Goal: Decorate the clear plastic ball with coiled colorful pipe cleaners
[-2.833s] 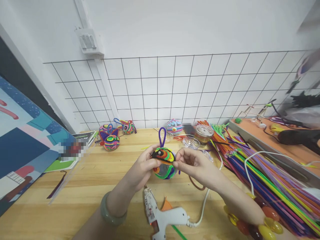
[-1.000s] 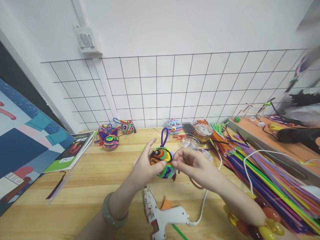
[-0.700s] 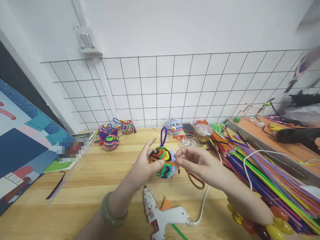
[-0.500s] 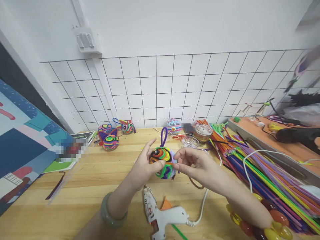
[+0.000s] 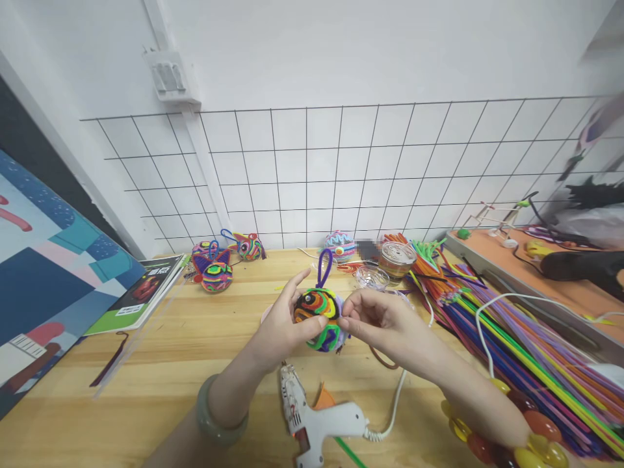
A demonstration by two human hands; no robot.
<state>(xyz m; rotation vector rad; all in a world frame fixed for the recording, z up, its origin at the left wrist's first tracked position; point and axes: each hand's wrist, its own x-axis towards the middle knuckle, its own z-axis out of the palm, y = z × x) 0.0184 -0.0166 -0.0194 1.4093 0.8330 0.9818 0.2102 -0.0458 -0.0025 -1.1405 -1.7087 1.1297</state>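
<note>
L hand (image 5: 280, 328) grasps multicol. ball (image 5: 316, 315) from its L side, thumb across the front, index finger raised. R hand (image 5: 383, 318) pinches at the ball's R side, thumb to index; can't tell if a strand sits btwn the tips. Ball is held upright over approx. mid desk (image 5: 195, 351), purple loop (image 5: 324, 268) on top. Glue gun (image 5: 329, 422) lies on the desk on the wearer's side of the ball, w/ orange pc (image 5: 324, 396) beside it & white cord (image 5: 397, 406) running R. Nr desk's back edge, L to R: cat-like ball (image 5: 216, 277), fish-like ball (image 5: 251, 247), pink/blue ball (image 5: 340, 247), round container (image 5: 397, 260). Pipe cleaners (image 5: 517, 364) lie along R part, bk (image 5: 139, 299) nr L edge.
</note>
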